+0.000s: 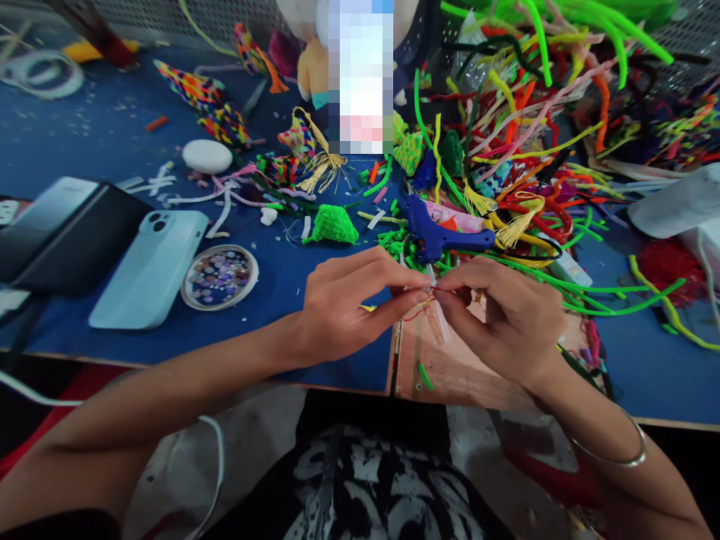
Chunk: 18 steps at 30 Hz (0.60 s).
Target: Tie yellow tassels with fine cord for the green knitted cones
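Note:
My left hand [343, 307] and my right hand [500, 315] meet fingertip to fingertip over the near table edge. Between them they pinch a tiny piece with a thin red thread [423, 304]; the piece is too small to make out. A clear glue stick [439, 319] lies just under the fingers on a tan board [450, 367]. A blue glue gun [436, 229] rests right behind my hands. A silver bangle [616, 450] circles my right wrist.
A round tin of beads [219, 277], a light-blue phone [151, 266] and a dark case [67, 232] lie left. A green knitted triangle [333, 225] sits ahead. Several tangled pipe cleaners [534, 112] fill the right. The blue table [101, 127] holds colourful woven pieces.

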Tool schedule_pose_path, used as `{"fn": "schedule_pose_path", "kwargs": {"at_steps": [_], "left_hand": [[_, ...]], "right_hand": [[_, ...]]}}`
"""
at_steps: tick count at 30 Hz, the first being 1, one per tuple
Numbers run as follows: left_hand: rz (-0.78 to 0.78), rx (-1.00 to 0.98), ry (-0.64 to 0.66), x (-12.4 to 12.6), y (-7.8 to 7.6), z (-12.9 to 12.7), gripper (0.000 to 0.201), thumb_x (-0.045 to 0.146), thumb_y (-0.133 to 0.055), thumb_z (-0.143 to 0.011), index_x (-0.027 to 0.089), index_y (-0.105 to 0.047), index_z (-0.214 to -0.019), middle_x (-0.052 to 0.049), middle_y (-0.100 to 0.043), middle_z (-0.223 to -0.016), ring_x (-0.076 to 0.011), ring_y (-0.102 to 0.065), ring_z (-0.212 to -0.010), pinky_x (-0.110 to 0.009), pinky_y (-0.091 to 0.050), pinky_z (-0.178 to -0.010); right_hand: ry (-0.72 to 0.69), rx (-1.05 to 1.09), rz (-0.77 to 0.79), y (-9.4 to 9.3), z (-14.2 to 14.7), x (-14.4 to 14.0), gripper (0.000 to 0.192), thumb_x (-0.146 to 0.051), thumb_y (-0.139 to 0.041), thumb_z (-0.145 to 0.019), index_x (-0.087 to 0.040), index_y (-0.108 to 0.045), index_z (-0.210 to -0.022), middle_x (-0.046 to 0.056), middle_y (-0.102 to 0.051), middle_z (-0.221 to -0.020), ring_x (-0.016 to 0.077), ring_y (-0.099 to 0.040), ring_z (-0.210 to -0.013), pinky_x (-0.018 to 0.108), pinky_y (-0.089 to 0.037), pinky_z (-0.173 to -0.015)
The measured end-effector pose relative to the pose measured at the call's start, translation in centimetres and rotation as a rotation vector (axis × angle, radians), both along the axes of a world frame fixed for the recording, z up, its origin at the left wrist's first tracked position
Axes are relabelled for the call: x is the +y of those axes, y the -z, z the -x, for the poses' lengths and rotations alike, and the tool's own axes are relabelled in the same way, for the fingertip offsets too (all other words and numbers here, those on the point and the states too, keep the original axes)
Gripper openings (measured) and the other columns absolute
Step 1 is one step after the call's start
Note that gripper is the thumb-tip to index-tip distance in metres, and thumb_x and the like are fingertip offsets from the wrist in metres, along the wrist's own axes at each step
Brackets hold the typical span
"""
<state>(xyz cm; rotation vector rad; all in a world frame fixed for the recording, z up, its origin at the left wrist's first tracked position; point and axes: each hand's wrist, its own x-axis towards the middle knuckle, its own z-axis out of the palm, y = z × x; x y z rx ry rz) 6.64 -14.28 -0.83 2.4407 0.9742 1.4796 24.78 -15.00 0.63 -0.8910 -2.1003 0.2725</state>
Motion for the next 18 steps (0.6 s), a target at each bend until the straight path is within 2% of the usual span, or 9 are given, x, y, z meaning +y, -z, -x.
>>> {"fn": "schedule_pose_path", "kwargs": {"at_steps": [10, 18], "left_hand": [[0.01, -0.022, 0.047, 0.04, 0.11, -0.1, 0.003, 0.015, -0.067, -0.078, 0.016, -0.065, -0.08, 0.002, -0.069, -0.067, -0.0039, -0.057, -0.052, -0.014, -0.042, -0.045], [0.014, -0.025, 0.062, 0.0, 0.23, -0.14, 0.003, 0.015, -0.066, -0.079, 0.018, -0.064, -0.08, 0.002, -0.069, -0.067, -0.0051, -0.059, -0.057, -0.014, -0.043, -0.045]], "right_hand": [[-0.028, -0.004, -0.06, -0.13, 0.22, 0.22, 0.018, -0.004, -0.054, -0.079, -0.021, -0.058, -0.075, -0.002, -0.059, -0.062, 0.008, -0.053, -0.055, 0.02, -0.048, -0.055], [-0.018, -0.019, -0.068, -0.12, 0.22, 0.21, 0.02, -0.003, -0.053, -0.078, -0.022, -0.057, -0.074, -0.002, -0.058, -0.062, 0.0082, -0.052, -0.054, 0.02, -0.045, -0.05]]}}
